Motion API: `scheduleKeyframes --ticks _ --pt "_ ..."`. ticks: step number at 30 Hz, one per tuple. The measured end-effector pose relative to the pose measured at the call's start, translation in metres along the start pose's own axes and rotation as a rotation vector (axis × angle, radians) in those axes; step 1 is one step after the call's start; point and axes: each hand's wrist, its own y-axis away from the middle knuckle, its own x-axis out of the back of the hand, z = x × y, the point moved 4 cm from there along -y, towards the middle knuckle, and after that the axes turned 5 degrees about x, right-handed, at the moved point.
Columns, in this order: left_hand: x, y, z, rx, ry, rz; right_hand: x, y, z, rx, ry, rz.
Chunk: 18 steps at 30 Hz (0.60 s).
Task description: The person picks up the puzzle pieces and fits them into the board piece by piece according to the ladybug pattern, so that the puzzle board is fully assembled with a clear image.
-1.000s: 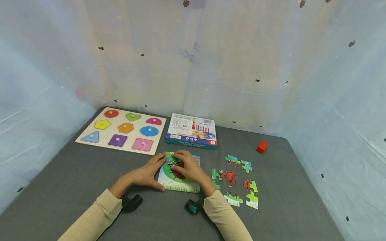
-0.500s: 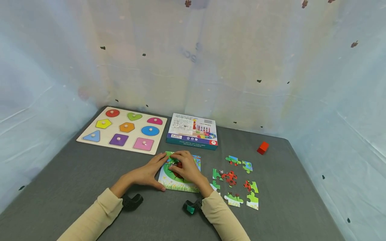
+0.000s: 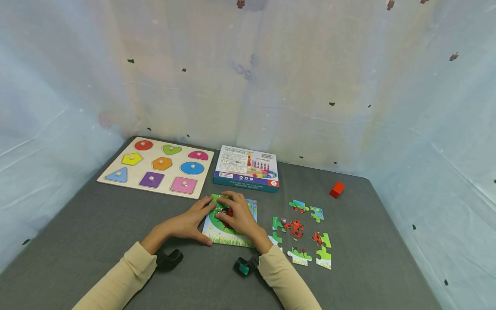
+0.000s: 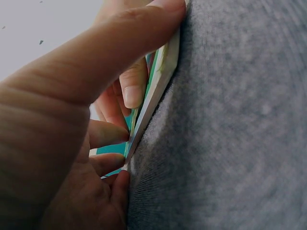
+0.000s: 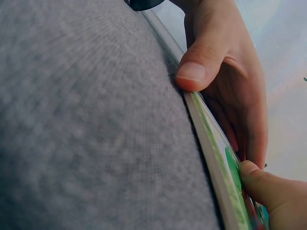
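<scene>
A square ladybug picture board point(image 3: 228, 239) lies flat on the grey table. Along its left side rests my left hand point(image 3: 186, 221), the thumb at the near corner and the spread, nearly straight fingers at the far part; the left wrist view shows its thumb point(image 4: 110, 48) against the board's edge point(image 4: 168, 60). My right hand point(image 3: 242, 217) reaches over the board, thumb and fingertips around a green puzzle piece point(image 3: 220, 200) at the far left corner, partly hidden by the fingers. In the right wrist view the right thumb point(image 5: 268, 187) touches the picture surface.
Several loose puzzle pieces point(image 3: 296, 228) lie right of the board. Behind it stands a flat printed box point(image 3: 246, 185); a wooden shape board point(image 3: 133, 170) is at the back left, a red block point(image 3: 336, 189) at the back right. Pale sheeting point(image 3: 248, 86) encloses the table.
My right hand has shifted slightly left over the board, its thumb lying farther left across the picture. The left hand stays at the board's left side.
</scene>
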Motion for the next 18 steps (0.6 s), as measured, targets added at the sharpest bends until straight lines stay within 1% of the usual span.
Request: scheduleKeyframes --ticks 14,18 --pt "-0.0011 0.0007 0.0009 -0.024 -0.003 0.0 -0.0005 0.0006 0.0008 -0.035 -0.013 -0.03" --pt "-0.0008 0.0001 0.0023 -0.046 0.011 0.009 -0.0002 0.0002 0.0009 -0.031 -0.02 -0.036"
